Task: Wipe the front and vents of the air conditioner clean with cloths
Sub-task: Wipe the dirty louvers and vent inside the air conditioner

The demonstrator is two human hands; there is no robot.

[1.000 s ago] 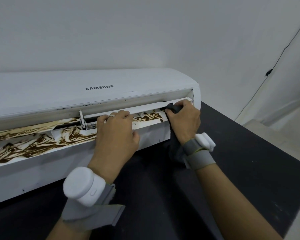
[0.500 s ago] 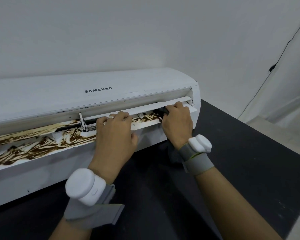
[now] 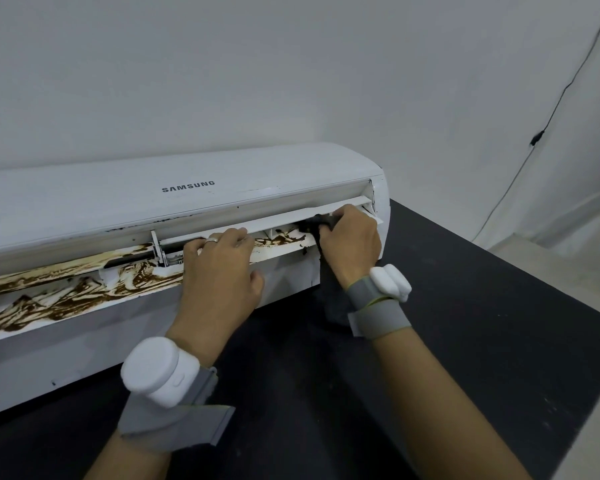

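A white Samsung air conditioner [image 3: 125, 199] lies on a black table [image 3: 482, 323]. Its open vent [image 3: 84, 289] is smeared with brown stains along the left and middle. My left hand [image 3: 219, 268] grips the vent's flap near the middle, fingers hooked over its edge. My right hand [image 3: 350, 237] holds a dark grey cloth [image 3: 333, 299] and presses it into the right end of the vent; the cloth's tail hangs down below the wrist. Both wrists carry white sensors on grey straps.
A pale wall rises behind the unit. A thin black cable [image 3: 537, 136] runs down the wall at the right. The table's right edge [image 3: 589, 386] drops to a light floor.
My right hand slid left along the vent with the cloth, then came back toward the right end. My left hand kept its hold on the flap.
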